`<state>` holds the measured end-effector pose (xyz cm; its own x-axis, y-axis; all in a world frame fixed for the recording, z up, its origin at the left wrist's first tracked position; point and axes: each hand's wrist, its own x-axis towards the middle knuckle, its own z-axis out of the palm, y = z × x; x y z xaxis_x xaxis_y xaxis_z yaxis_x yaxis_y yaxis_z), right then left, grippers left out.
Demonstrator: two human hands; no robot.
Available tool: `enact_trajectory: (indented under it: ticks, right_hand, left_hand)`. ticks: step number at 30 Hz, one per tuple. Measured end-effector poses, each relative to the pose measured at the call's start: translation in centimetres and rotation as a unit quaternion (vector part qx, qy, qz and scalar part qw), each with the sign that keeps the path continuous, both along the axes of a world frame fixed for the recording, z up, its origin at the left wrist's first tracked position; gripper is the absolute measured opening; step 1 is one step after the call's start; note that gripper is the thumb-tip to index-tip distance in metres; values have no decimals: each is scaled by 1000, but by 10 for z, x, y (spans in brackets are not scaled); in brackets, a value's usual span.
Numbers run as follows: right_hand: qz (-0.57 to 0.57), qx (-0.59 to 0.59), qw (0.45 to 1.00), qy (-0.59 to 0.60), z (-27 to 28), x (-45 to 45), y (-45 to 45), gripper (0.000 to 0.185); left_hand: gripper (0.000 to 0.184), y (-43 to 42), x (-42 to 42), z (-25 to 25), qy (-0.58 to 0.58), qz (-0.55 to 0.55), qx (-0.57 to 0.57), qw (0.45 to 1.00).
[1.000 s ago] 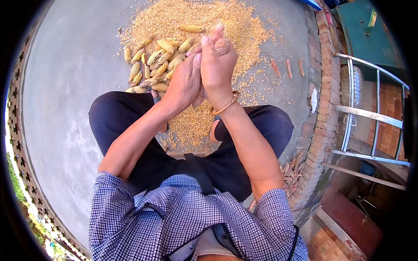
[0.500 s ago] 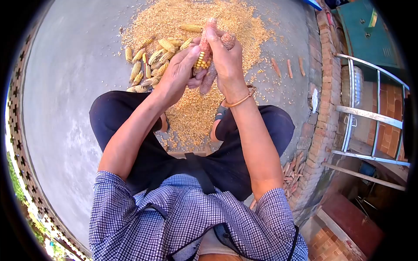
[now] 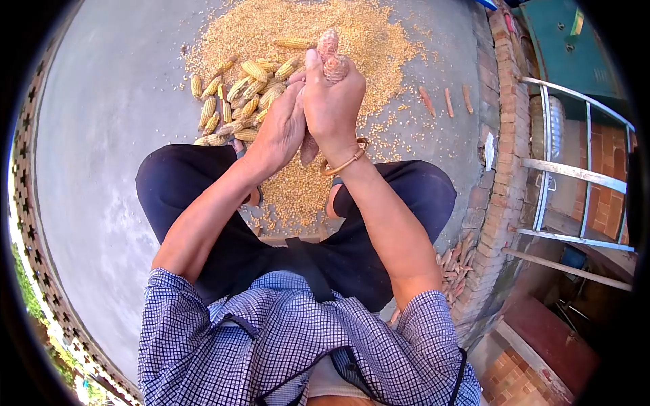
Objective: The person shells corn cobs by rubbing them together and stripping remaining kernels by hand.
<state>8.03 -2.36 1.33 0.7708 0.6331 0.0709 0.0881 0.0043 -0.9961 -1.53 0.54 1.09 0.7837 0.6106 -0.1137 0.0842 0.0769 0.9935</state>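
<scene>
My right hand (image 3: pixel 335 108) is closed around a bare corncob (image 3: pixel 336 69); the cob's lower end pokes out beneath my wrists. Beside it rises the stripped pink tip of a partly shelled ear of corn (image 3: pixel 328 43). My left hand (image 3: pixel 281 125) is closed on that ear, pressed against my right palm. The ear's kernels and most of my left fingers are hidden. Just left of my hands lies a heap of yellow ears of corn (image 3: pixel 254 88). Loose corn kernels (image 3: pixel 379 44) spread across the floor beyond and below my hands.
Several stripped cobs (image 3: pixel 449 104) lie on the concrete floor (image 3: pixel 95 169) at right, and a pile of cobs (image 3: pixel 457 267) rests against the low brick edging (image 3: pixel 497 203). A metal ladder-like frame (image 3: pixel 575 172) stands beyond it. My knees flank the kernels.
My hands have come closer together and shifted slightly left. The yellow kernels on the held ear, visible before, are now covered by my hands. My right hand has rotated.
</scene>
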Motion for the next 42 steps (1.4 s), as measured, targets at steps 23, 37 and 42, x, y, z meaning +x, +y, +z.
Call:
enact_trajectory:
  ticks: [23, 37, 42]
  right_hand:
    - [0, 4, 1000, 22, 1, -8, -3, 26]
    - [123, -11, 982, 140, 6, 25, -5, 27]
    - [170, 14, 961, 217, 27, 16, -8, 32]
  left_hand:
    - [46, 0, -2, 4, -31, -8, 15, 999]
    - [43, 13, -6, 12, -74, -17, -254, 964]
    - [40, 18, -3, 8, -88, 6, -236, 968]
